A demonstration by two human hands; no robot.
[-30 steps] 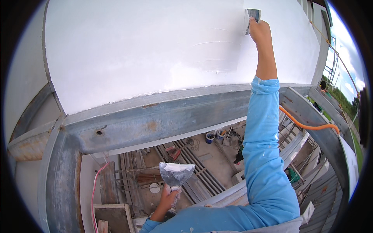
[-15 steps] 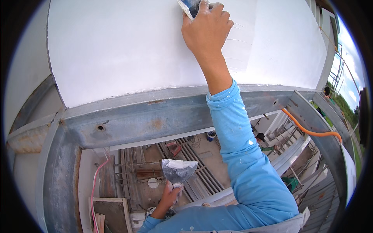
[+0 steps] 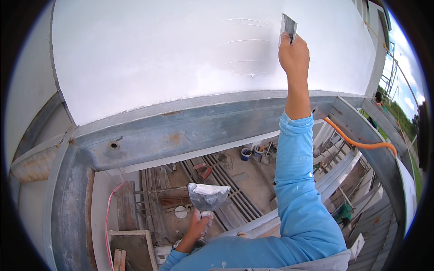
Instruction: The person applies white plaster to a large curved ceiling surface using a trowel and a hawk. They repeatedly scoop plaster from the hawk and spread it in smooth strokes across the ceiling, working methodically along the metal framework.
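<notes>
My right hand [image 3: 294, 56] is closed round a putty knife [image 3: 288, 28], whose flat metal blade rises from the fist close to the white wall panel [image 3: 149, 58]. Thin ridges of white filler [image 3: 246, 41] streak the panel left of this blade. Lower down, my left hand [image 3: 196, 228] grips the handle of a second, broader putty knife [image 3: 209, 197], blade up. A lump of white filler [image 3: 207, 188] lies along its top edge. Both sleeves are light blue, with white specks on the right one.
A grey steel beam [image 3: 149, 131] runs beneath the panel, joined by upright steel at both sides. An orange hose [image 3: 357, 143] hangs over the right beam, a pink cable [image 3: 108, 212] at left. Far below lie metal tubes [image 3: 235, 185], planks and buckets [image 3: 246, 154].
My right hand has swept rightward and slightly down across the panel with its knife, uncovering fresh filler ridges behind it. The left hand and its knife have hardly moved.
</notes>
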